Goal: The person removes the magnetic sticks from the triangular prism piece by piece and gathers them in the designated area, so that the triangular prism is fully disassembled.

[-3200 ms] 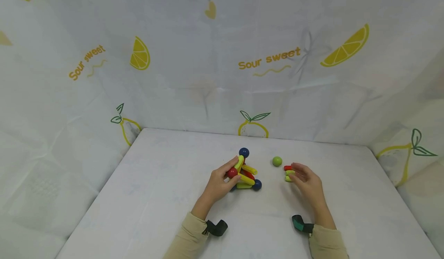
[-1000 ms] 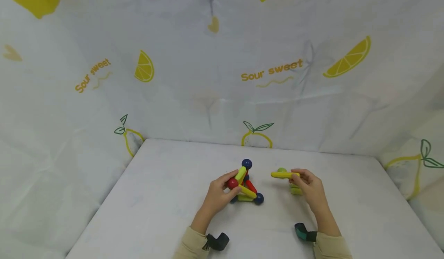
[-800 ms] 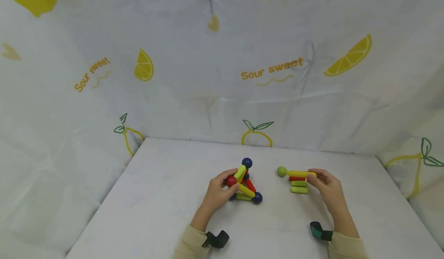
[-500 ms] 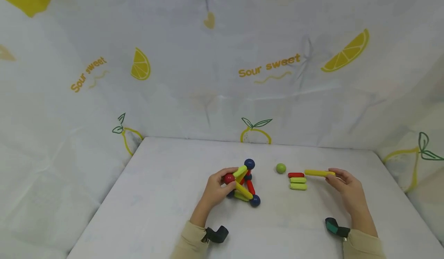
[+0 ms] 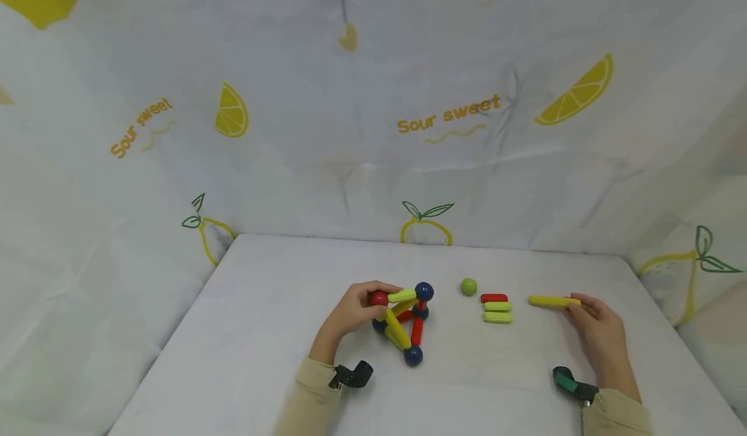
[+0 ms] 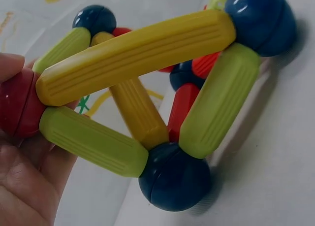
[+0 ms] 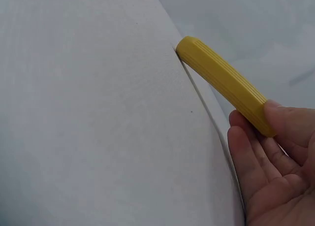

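Note:
My left hand (image 5: 351,307) grips the red ball (image 5: 379,298) at one corner of a magnetic ball-and-rod frame. Blue balls (image 5: 424,291) form its other corners, joined by yellow, lime green and red rods. In the left wrist view a long yellow rod (image 6: 138,56) and a lime green rod (image 6: 93,142) run out from the red ball. Between thumb and fingers, my right hand (image 5: 601,333) pinches one end of a loose yellow magnetic rod (image 7: 224,80). That rod points left, apart from the frame.
A loose green ball (image 5: 469,286) lies right of the frame. Beside it a short red rod (image 5: 493,298) and two lime green rods (image 5: 497,317) lie in a row on the white table (image 5: 280,280). A printed cloth (image 5: 327,183) hangs behind.
My right hand has picked up the yellow rod, brought it near the green ball, then moved it right, away from the row. My left hand has turned the frame.

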Demonstrator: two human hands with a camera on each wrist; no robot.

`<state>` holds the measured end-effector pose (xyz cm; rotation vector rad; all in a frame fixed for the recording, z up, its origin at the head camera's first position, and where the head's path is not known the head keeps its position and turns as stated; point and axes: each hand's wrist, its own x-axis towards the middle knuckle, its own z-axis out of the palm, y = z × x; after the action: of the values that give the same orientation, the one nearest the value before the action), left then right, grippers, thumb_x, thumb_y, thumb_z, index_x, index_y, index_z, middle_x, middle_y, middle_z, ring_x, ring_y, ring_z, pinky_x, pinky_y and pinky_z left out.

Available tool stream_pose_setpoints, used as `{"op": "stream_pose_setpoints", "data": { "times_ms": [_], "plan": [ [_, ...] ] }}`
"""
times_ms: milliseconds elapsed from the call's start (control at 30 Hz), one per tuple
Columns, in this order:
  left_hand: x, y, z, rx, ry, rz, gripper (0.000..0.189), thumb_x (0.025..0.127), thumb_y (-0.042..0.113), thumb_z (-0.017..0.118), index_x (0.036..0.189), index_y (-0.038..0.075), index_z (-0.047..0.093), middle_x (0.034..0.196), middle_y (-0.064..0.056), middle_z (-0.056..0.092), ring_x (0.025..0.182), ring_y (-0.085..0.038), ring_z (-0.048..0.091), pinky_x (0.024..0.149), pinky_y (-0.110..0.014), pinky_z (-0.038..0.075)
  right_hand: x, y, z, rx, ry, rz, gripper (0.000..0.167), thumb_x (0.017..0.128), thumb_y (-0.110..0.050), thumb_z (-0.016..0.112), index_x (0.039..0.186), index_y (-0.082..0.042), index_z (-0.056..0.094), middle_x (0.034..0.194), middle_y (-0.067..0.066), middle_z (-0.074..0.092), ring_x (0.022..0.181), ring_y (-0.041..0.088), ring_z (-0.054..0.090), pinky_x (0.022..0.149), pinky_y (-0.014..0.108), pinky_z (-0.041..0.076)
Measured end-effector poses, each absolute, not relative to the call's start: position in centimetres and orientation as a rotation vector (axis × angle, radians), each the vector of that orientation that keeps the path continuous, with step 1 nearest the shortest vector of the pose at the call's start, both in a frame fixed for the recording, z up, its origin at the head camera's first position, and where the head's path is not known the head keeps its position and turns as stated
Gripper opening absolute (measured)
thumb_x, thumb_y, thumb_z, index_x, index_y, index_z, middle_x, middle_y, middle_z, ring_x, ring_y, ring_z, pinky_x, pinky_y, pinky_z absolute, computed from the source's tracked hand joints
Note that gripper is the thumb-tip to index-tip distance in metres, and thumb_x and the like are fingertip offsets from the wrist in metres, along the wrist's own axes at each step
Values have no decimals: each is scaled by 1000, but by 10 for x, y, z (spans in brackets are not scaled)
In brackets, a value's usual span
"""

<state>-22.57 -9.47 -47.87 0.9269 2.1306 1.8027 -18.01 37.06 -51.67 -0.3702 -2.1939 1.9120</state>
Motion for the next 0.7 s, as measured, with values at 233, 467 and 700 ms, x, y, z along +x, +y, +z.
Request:
{"op": "stream_pose_setpoints", "data": {
  "times_ms": [233,467,700],
  "plan": [
    [-221,-96,-475,928,2099,1853,41,86,-7,52,127,-7,52,131,-26,53,117,-45,50,93,-16,48,-183,368,-522,-546,-2492,1395,55,94,-38,55,131,2,51,85,-36,48,82,-16,45,66,4,39],
    [-200,-96,-464,836,2170,1937,41,89,-5,56,129,-8,49,129,-29,53,116,-44,51,93,-15,47,-183,365,-520,-579,-2560,1283,50,96,-38,51,132,-3,53,112,-7,60,98,0,46,76,13,37],
    [-196,-90,-462,801,2206,1969,41,90,-1,58,130,-6,49,127,-28,56,116,-41,53,94,-15,47,-183,365,-518,-551,-2636,1186,43,100,-24,40,134,2,48,140,29,42,131,48,34,106,59,30]
  ]
}}
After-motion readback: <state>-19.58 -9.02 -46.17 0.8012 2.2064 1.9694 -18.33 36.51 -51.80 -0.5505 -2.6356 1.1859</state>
